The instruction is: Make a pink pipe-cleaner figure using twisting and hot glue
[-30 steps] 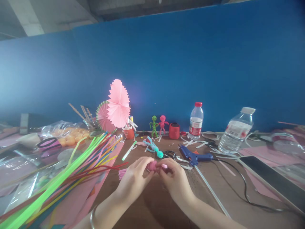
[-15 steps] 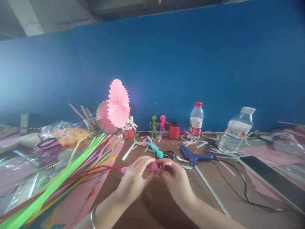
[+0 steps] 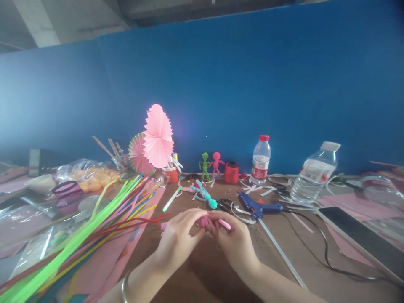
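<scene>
Between my two hands is a pink pipe cleaner (image 3: 204,220), wound into a small coil. My left hand (image 3: 181,233) is closed around its left side, and a pink end pokes out beyond the knuckles. My right hand (image 3: 232,235) pinches the other side, with a pink length showing along its fingers. The fingertips hide part of the coil. Just beyond the hands lies a turquoise pipe-cleaner figure (image 3: 206,197). Farther back, a green figure (image 3: 205,166) and a pink figure (image 3: 216,164) stand upright side by side.
Loose pipe cleaners (image 3: 94,223) spread across the left. A blue glue gun (image 3: 260,206) with a cord lies right of my hands, near scissors (image 3: 225,204). Two water bottles (image 3: 260,162) and a phone (image 3: 362,235) are at the right. Pink paper fans (image 3: 158,139) stand at the back.
My right fingers have shifted around the coil, and the pink length by them now points down to the right instead of curving up. My left hand stays nearly in place.
</scene>
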Demonstrator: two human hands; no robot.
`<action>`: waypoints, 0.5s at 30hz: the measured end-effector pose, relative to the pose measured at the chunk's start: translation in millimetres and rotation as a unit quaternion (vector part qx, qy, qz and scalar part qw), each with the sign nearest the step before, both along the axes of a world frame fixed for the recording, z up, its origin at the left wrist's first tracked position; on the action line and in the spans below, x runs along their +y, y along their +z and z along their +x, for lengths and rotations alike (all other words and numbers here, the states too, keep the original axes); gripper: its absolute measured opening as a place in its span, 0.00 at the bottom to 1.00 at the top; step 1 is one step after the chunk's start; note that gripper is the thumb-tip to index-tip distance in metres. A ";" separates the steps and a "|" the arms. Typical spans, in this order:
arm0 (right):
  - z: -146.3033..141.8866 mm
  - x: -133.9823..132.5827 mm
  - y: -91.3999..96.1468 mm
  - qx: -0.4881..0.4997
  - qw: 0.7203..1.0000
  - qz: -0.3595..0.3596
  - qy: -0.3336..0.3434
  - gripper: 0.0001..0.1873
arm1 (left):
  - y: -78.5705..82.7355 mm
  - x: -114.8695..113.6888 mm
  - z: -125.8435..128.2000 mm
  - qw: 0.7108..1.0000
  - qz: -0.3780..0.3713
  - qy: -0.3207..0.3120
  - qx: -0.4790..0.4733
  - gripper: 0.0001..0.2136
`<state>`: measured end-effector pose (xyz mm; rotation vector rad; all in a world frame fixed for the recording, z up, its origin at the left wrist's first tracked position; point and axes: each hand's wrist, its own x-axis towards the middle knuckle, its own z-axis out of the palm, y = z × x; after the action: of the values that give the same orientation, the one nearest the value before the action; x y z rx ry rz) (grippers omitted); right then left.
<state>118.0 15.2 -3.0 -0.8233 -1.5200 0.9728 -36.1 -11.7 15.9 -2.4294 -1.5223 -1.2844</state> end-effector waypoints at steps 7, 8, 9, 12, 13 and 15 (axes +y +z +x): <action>1.5 0.3 -6.8 -0.010 0.998 0.058 -0.019 0.02 | 1.9 -1.5 1.6 1.000 -0.002 -0.022 -0.009 0.12; 1.7 0.6 -7.6 -0.013 0.998 0.067 -0.019 0.03 | 1.5 -1.2 0.9 1.000 -0.003 -0.026 -0.011 0.12; 1.8 0.8 -7.9 -0.016 0.997 0.073 -0.016 0.04 | 1.3 -0.9 0.2 0.999 -0.003 -0.030 -0.011 0.12; 1.5 0.4 -6.8 -0.013 0.996 0.089 0.006 0.05 | 2.0 0.0 -1.5 1.000 0.000 -0.027 -0.011 0.13; 1.5 0.1 -6.0 -0.011 0.995 0.096 0.010 0.06 | 2.8 0.3 -1.7 1.000 -0.001 -0.024 -0.013 0.13; 1.9 -0.2 -4.1 -0.014 0.994 0.108 0.014 0.07 | 4.7 0.8 -1.8 0.999 -0.012 -0.023 -0.019 0.16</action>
<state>119.9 15.0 -7.1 -0.6645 -1.6325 0.8028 -37.9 -10.9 20.5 -2.4829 -1.5067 -1.3373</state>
